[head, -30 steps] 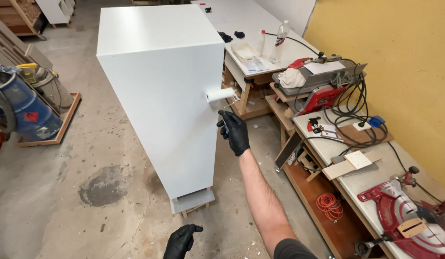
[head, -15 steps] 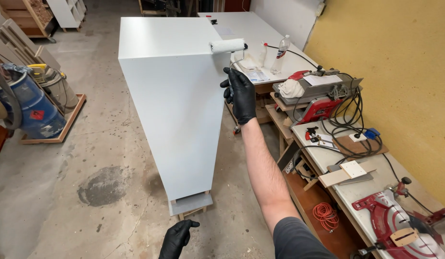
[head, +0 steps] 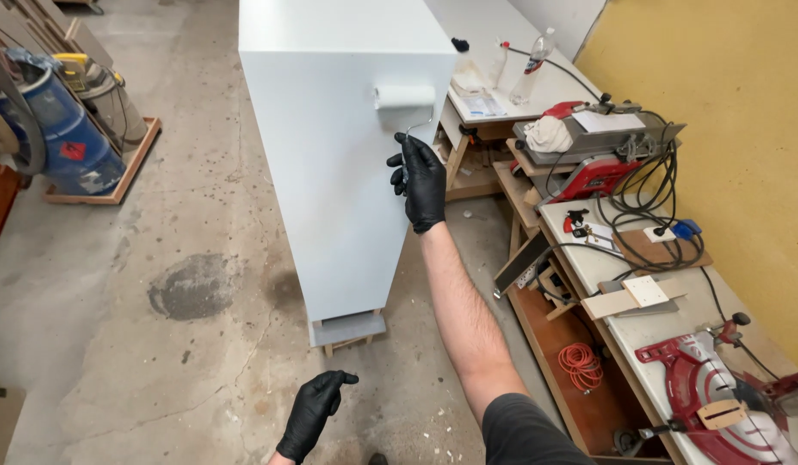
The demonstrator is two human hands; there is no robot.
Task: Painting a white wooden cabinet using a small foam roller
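While the right hand grips the paint roller, its fingers wrap the handle. Above them, the roller meets the white cabinet. Left hand hangs loosely curled, holding nothing.

Against the cabinet lies a roller; the workbench stands right, the vacuum left.

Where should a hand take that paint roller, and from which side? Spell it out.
Take the paint roller by its handle, as the gloved right hand does now, coming from below. The white sleeve lies flat against the tall white cabinet, and the thin wire frame bends down from it to the handle, the only part clear of the painted face.
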